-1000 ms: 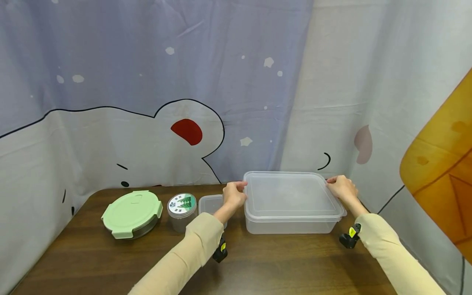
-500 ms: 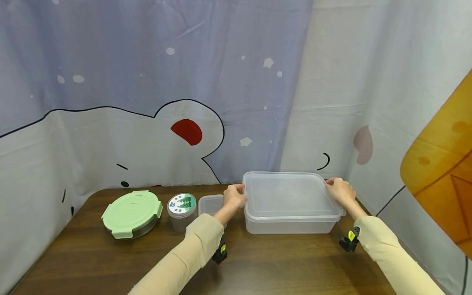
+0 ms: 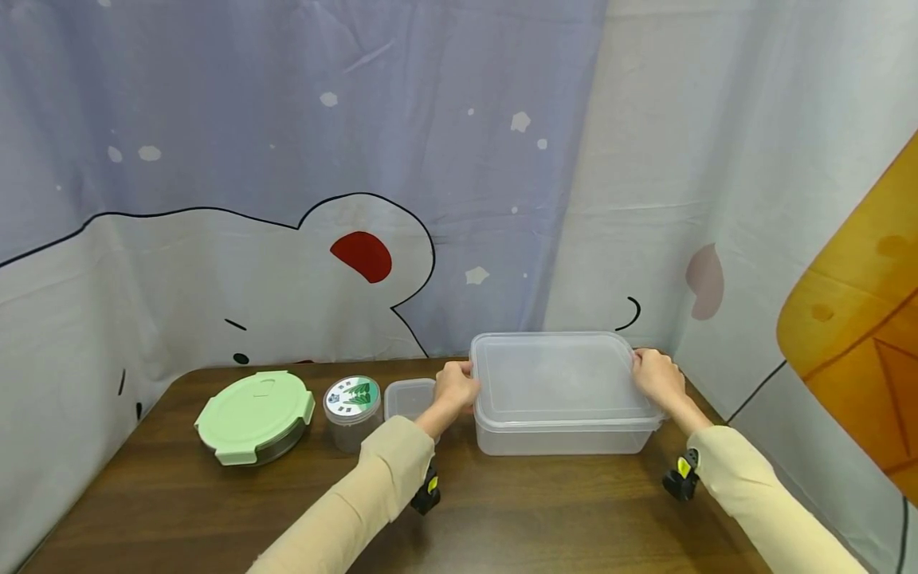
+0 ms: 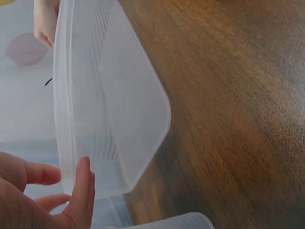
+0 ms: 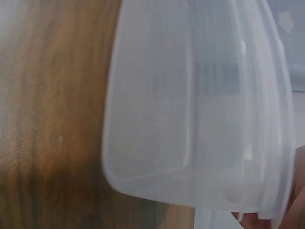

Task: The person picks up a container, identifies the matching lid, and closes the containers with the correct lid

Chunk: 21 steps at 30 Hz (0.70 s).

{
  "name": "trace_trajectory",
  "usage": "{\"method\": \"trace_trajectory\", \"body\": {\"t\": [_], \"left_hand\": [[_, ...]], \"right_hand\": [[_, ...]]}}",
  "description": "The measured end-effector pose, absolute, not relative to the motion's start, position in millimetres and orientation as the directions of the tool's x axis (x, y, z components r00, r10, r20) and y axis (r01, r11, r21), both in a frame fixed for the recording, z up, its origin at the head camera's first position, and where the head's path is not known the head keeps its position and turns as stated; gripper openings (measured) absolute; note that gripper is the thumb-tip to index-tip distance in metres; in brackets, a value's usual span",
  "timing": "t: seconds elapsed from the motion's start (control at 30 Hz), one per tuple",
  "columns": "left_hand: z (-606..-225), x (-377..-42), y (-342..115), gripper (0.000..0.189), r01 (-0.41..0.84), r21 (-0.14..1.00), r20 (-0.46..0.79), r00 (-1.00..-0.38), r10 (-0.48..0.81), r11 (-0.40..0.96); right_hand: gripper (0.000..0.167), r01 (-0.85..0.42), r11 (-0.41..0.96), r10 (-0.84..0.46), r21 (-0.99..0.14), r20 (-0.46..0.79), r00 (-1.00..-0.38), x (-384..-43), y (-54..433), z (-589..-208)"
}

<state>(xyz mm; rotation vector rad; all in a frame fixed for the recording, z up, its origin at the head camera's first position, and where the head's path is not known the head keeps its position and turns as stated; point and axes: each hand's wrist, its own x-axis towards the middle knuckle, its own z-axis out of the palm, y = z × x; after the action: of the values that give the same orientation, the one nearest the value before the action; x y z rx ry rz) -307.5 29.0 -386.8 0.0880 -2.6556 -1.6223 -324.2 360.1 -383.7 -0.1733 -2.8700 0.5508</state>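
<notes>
A large clear rectangular plastic box (image 3: 559,443) stands on the table with its translucent lid (image 3: 566,379) on top. At the lid's left edge, my left hand (image 3: 457,387) grips the rim. In the left wrist view the left thumb meets the lid side of that rim, and the left fingers (image 4: 82,186) lie against the side below it. My right hand (image 3: 658,376) holds the lid's right edge near the back corner, its fingers curled over it. Only part of the right hand (image 5: 290,205) shows beyond the rim in the right wrist view.
Left of the box stand a small clear lidded container (image 3: 409,399), partly hidden by my left hand, and a round jar (image 3: 354,410) with a printed label. Farther left sits a round container with a green clip lid (image 3: 254,410). A printed curtain (image 3: 287,287) hangs behind the table (image 3: 516,510).
My right hand has shifted slightly left and down along the lid's right edge. The lid's right front corner has moved slightly left. My left hand has stayed nearly in place.
</notes>
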Motion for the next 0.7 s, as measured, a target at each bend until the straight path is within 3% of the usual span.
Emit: {"method": "trace_trajectory", "body": {"t": [0.3, 0.53, 0.7], "left_hand": [[-382.1, -303.7, 31.1, 0.046, 0.016, 0.855, 0.085, -0.991, -0.108, 0.519], [-380.4, -306.9, 31.3, 0.047, 0.074, 0.909, 0.140, -0.981, -0.135, 0.411], [-377.6, -306.4, 29.8, 0.047, 0.082, 0.909, 0.159, -0.974, -0.160, 0.408]], "right_hand": [[0.042, 0.098, 0.877, 0.207, -0.470, 0.188, -0.960, -323.4, 363.4, -373.4], [0.038, 0.030, 0.844, 0.231, -0.536, 0.311, -0.922, -321.9, 366.2, -367.3], [0.037, 0.007, 0.833, 0.260, -0.553, 0.381, -0.887, -323.7, 366.9, -362.7]]}}
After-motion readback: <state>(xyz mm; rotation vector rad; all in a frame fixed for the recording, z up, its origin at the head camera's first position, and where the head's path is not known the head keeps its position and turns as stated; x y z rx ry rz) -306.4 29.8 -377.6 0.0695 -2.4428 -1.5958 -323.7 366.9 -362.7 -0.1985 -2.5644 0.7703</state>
